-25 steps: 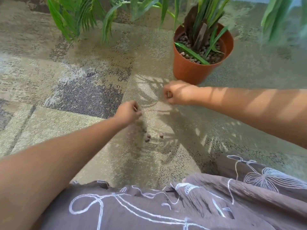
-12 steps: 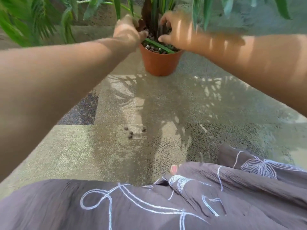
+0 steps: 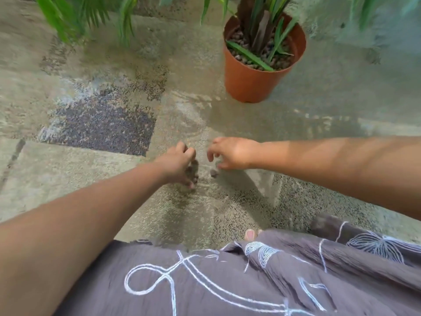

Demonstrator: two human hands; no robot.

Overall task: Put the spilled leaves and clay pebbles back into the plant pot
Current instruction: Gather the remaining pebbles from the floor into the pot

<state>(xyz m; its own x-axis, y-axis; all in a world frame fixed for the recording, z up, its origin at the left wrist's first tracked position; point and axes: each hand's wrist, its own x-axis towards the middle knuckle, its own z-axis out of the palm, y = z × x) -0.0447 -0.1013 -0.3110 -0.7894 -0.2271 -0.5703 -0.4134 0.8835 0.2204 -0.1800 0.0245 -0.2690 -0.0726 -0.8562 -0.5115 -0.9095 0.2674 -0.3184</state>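
Grey crinkled cloth (image 3: 227, 281) with white line stitching lies nearest. Beyond it, both hands, half a second ago up at the pot, are now down on the speckled carpet (image 3: 91, 174). The left hand (image 3: 180, 164) curls loosely over small rounded pebbles (image 3: 193, 171); the right hand (image 3: 232, 152), fingers spread, hovers beside one. Farther off, the tapered orange pot (image 3: 250, 80) stands upright, filled with pebbles and narrow leaves.

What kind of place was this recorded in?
Probably an indoor room or office corner with plants: patchwork carpet tiles cover the floor, and a terracotta plant pot stands beside leafy palm fronds.
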